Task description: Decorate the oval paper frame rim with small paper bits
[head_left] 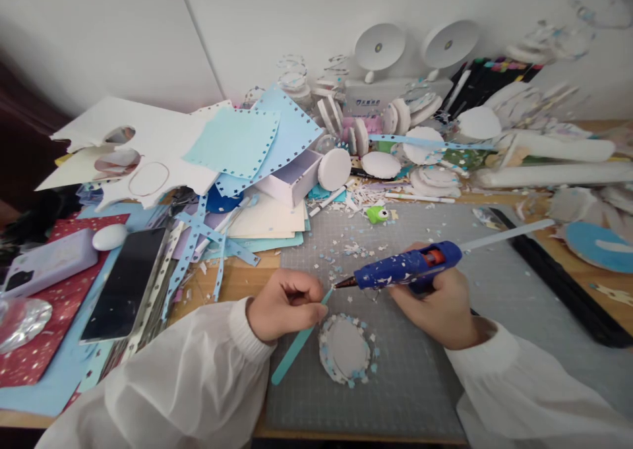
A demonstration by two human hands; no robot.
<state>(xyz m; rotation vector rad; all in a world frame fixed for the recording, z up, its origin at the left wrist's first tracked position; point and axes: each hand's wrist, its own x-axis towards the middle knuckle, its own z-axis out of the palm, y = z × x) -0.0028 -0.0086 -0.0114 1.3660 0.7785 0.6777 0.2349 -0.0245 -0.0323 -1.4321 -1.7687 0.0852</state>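
My left hand (pixel 287 304) pinches a pair of teal tweezers (pixel 295 357), their tip pointing up and to the right. Wrapped round the handle of a blue hot glue gun (pixel 395 269) is my right hand (pixel 440 307). A white glue stick (pixel 507 236) sticks out of the gun's back end. The gun's dark nozzle meets the tweezers' tip; a tiny pale piece seems to be there, too small to make out. Just below lies a round white disc (pixel 347 349) ringed with small white and pale blue stars, flat on the grey cutting mat (pixel 410 389).
Loose paper stars and a green frog-like figure (pixel 377 214) lie on the mat. Behind are white discs (pixel 334 169), an open box (pixel 291 179) and punched paper sheets (pixel 232 139). A phone (pixel 126 284) lies left; a long black bar (pixel 564 277) lies right.
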